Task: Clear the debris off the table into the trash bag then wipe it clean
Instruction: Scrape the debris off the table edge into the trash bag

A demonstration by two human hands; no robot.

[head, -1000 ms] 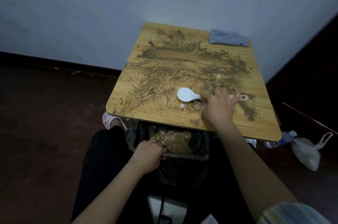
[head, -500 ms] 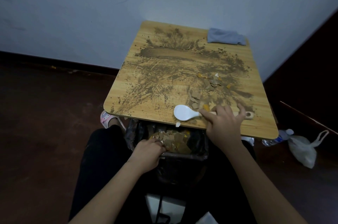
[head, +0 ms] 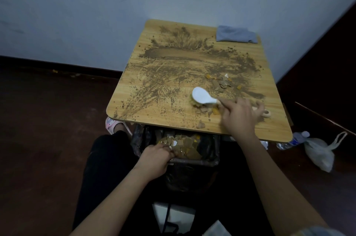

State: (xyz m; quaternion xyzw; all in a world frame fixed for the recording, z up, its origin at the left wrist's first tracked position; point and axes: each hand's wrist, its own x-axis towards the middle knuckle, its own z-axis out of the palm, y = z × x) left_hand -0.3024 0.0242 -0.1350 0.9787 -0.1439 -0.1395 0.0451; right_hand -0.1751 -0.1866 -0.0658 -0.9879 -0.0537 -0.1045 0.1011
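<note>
back up the table goes the white brush (head: 202, 96) — half a second ago its head was right at the near edge, now it sits further in, just short of the little heap of scraps. right hand (head: 239, 115) is wrapped round the wooden handle, knuckles up, the handle's looped end poking out past the fingers. a few tan and orange chips (head: 212, 110) lie under and beside the brush head, one alone near the table (head: 134, 89) edge, and more shards (head: 223, 82) wait just beyond. these look like thin, light, stiff flakes; they'd skitter rather than roll, so i'd say short low strokes, gripping the handle close to the head as it is now. the brown dirt (head: 173, 54) smeared across the top is fine and powdery, likely to smear, more a job for the cloth. left hand (head: 157, 156) clutches the rim of the trash bag (head: 204, 160), holding it open under the table's near edge; it's already full of chips. grey cloth (head: 236, 34) lies untouched at the far corner. off right on the floor, a white plastic bag (head: 318, 154) and a bottle (head: 296, 138).
</note>
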